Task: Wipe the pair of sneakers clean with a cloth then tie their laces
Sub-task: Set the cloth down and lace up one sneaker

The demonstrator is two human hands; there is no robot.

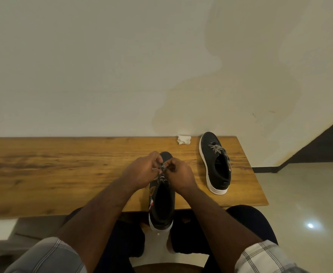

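Note:
A black sneaker with a white sole lies in front of me, its heel hanging over the table's near edge. My left hand and my right hand meet above its tongue, each pinching a strand of its black-and-white lace. The second black sneaker rests on the right part of the table, toe pointing to the wall, its lace lying loose across the opening. A crumpled white cloth sits by the wall, left of that sneaker's toe.
The wooden table stands against a pale wall and ends at the right near a tiled floor. My knees are under the table's near edge. A dark skirting and stair side rise at the far right.

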